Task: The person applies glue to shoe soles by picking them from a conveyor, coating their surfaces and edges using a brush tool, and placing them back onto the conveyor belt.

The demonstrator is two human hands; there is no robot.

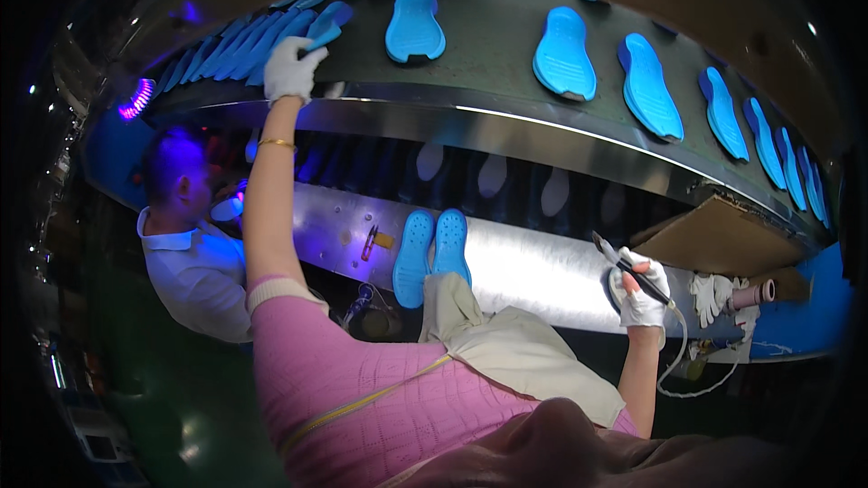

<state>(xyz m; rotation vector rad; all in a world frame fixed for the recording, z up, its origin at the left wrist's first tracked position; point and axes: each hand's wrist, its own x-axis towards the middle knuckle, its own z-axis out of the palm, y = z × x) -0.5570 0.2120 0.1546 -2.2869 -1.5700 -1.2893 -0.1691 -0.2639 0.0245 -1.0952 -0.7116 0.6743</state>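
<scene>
My left hand [292,71], in a white glove, reaches far out to the upper conveyor. Its thumb and fingers are at the near end of a tilted blue shoe sole [331,22], seemingly pinching it. Beside that hand, a row of overlapping blue soles [237,47] leans along the belt. Over at the right, my gloved right hand [643,293] is closed round a black pen-shaped tool [640,279] with a metal tip and a pale cord. Below the belt, two blue soles [432,253] lie side by side on the metal worktop [524,269] in front of me.
More blue soles [564,54] lie spaced along the dark belt [488,27], whose metal rim [506,122] curves across. A cardboard sheet [714,237], white gloves [710,296] and a pinkish roll [754,295] sit right. At left a co-worker [194,262] sits near a purple lamp [136,99].
</scene>
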